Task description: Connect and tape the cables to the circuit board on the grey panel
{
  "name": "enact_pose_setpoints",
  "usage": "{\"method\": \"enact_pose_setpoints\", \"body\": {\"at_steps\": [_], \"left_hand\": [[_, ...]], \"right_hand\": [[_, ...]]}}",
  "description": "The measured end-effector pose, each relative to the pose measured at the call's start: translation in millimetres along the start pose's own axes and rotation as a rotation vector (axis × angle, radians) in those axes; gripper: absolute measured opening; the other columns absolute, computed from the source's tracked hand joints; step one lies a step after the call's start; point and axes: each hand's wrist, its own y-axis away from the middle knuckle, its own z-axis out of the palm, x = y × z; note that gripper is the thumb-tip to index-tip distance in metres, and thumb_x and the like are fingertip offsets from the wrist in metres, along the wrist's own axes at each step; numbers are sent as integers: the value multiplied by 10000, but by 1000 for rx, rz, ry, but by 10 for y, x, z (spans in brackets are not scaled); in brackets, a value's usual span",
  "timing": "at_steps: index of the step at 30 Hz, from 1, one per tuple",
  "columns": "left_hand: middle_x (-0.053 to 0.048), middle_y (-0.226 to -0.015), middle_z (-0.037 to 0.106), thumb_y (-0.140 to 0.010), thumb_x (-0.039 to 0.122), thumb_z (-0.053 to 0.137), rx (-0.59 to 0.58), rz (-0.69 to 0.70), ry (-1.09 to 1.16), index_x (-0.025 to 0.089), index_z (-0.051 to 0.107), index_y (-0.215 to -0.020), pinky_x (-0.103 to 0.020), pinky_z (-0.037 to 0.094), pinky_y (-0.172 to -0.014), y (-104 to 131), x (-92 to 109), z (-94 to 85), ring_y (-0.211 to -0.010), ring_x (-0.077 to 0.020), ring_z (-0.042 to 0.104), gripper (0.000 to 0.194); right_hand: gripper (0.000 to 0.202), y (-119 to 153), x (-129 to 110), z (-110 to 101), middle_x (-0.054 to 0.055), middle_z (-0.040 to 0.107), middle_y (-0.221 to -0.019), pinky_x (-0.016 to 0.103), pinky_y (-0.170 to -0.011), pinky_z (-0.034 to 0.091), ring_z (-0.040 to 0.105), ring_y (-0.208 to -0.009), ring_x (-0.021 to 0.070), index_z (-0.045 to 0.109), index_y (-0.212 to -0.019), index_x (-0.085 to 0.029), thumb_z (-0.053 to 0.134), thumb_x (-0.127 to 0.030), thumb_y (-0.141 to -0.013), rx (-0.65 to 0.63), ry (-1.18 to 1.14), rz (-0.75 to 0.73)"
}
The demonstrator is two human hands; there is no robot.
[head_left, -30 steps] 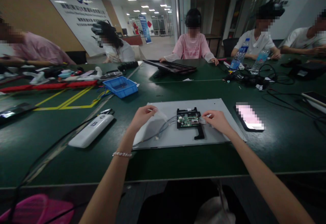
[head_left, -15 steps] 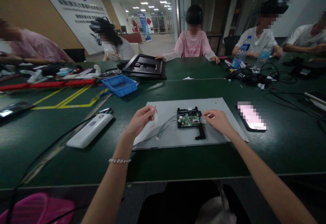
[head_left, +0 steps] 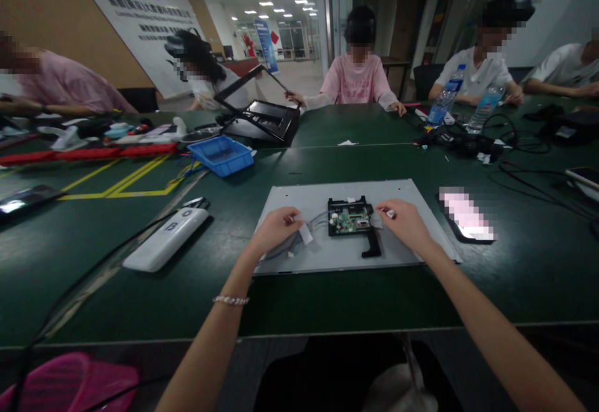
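Note:
A flat grey panel (head_left: 299, 192) lies on the table in front of me. On its middle sits a black bracket (head_left: 373, 245) carrying a green circuit board (head_left: 349, 221), from which grey wires (head_left: 319, 219) run left. My left hand (head_left: 277, 232) is closed in a pinch above the wires, and a small white strip of tape (head_left: 306, 233) hangs from its fingertips. At the board's right edge my right hand (head_left: 406, 223) is also pinched; a small translucent piece (head_left: 377, 220), apparently tape, shows by its fingertips.
Left of the panel lies a white power bank (head_left: 166, 240) with a cable; a phone (head_left: 468, 215) lies right. Farther back are a blue tray (head_left: 222, 157), bottles (head_left: 447, 97) and cables. Across the table, a person's hand holds a black frame (head_left: 241, 84).
My left hand has moved right and slightly down over the wires, the strip now showing more plainly. My right hand stays beside the board. Across the table, a black frame has been lifted.

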Motion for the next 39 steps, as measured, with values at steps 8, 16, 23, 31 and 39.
{"method": "enact_pose_setpoints", "body": {"at_steps": [8,16,23,31,39], "left_hand": [[-64,-1138,502,-722,283,584,132,105,-45,217,518,-1163,-359,437,-854,79,192,-41,-938,-197,542,450],[-36,-891,570,-736,243,534,-70,196,-97,196,557,-893,-347,429,-820,63,166,8,-875,-210,533,165],[-52,-977,563,-699,256,555,-90,197,-60,190,533,-985,-365,420,-845,82,95,11,-926,-220,526,294],[-65,-1003,541,-668,265,597,-128,210,-49,179,520,-1016,-375,410,-863,84,78,12,-954,-227,514,367],[-79,-1093,512,-638,300,636,-178,161,26,163,445,-1162,-387,395,-926,103,17,-15,-1026,-237,498,574]], "right_hand": [[339,-64,-415,40,91,591,-1165,409,-922,436,540,-1075,225,547,-1199,-204,423,-218,-884,-1,16,-169],[378,-158,-982,405,136,589,-1186,378,-911,445,538,-1098,226,525,-1213,-137,415,-348,-919,-339,97,-521],[304,-117,-1055,746,124,656,-962,348,-837,438,599,-914,211,623,-969,-108,401,-313,-930,-354,226,-677],[229,-76,-1083,768,111,601,-998,323,-791,439,557,-930,202,575,-970,-128,406,-276,-925,-277,204,-605],[229,13,-1074,761,95,622,-940,303,-736,454,573,-854,185,552,-1011,-129,371,-246,-933,-368,193,-539]]}}
